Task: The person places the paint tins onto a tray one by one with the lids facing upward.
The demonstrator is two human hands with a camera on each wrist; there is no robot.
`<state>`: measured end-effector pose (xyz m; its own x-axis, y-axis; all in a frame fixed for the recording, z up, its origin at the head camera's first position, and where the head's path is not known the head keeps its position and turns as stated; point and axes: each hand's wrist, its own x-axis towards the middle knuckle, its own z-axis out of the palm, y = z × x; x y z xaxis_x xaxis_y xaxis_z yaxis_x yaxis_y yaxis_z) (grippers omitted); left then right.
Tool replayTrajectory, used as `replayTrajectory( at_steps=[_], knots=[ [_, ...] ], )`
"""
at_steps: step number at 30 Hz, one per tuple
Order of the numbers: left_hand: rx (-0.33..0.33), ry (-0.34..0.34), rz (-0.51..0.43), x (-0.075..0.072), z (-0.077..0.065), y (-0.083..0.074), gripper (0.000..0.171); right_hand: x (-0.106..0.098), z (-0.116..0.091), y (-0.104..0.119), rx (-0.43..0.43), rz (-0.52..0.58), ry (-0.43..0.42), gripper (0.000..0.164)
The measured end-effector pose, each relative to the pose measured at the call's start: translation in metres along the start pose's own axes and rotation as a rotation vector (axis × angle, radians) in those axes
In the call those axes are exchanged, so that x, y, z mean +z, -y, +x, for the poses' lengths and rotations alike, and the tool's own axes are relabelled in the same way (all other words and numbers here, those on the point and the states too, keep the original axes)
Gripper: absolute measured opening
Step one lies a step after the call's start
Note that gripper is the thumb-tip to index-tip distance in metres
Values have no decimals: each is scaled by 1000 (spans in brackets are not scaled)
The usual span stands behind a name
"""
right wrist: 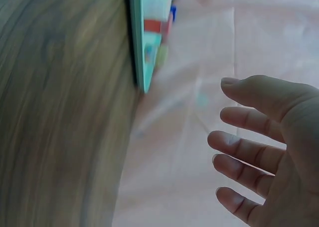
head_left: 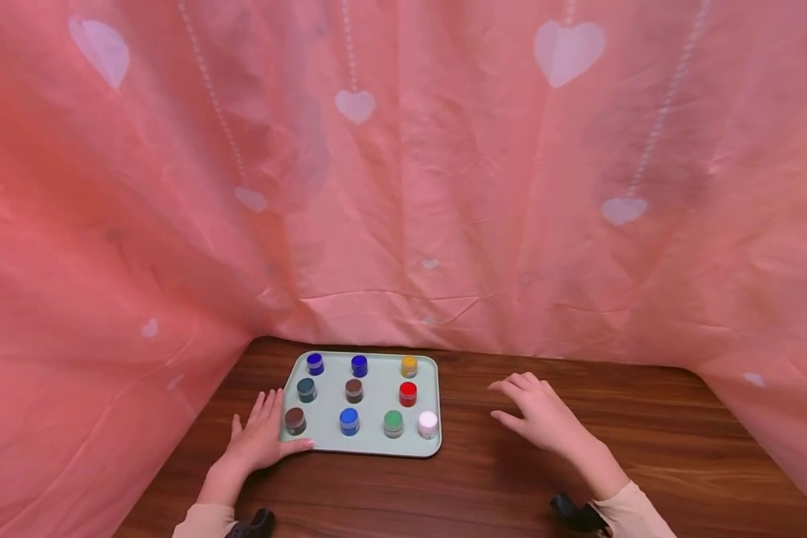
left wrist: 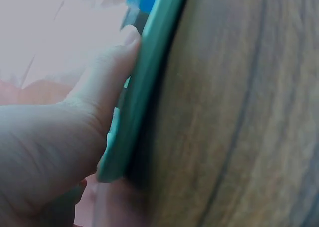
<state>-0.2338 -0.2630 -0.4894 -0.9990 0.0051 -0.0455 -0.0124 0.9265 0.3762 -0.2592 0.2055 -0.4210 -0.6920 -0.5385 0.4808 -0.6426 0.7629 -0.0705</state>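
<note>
A pale green tray point(head_left: 370, 446) lies on the table and carries several small paint jars in three rows. Its back row has two dark blue jars and a yellow jar point(head_left: 409, 366). Dark teal, brown and red point(head_left: 408, 394) jars form the middle row; brown, blue, green and white point(head_left: 427, 424) ones stand in front. My left hand point(head_left: 258, 437) rests against the tray's front left corner, fingers straight along the left side, thumb point(left wrist: 112, 62) over the front rim. To the tray's right, my right hand point(head_left: 541, 415) is held above the table, fingers apart and slightly bent, holding nothing.
The dark wooden table point(head_left: 645, 426) extends on both sides of the tray and in front of it. A pink curtain point(head_left: 477, 224) with pale hearts hangs behind the table and along its left and right sides. Black straps point(head_left: 574, 515) circle both wrists.
</note>
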Motion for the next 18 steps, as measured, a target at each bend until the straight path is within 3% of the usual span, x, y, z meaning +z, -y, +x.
replayTrajectory(
  at_steps=[5, 9, 13, 18],
  knots=[
    [28, -36, -12, -18, -7, -6, 121, -23, -20, -18, 74, -30, 1, 35],
    [59, -63, -44, -37, -12, -19, 110, -42, -32, -31, 145, -48, 37, 37],
    [107, -92, -64, -54, -16, -46, 103, -59, -40, -41, 180, -77, 33, 39],
    [172, -175, -38, -67, -19, -94, 88, -73, -44, -44, 210, -110, -50, 41]
  ],
)
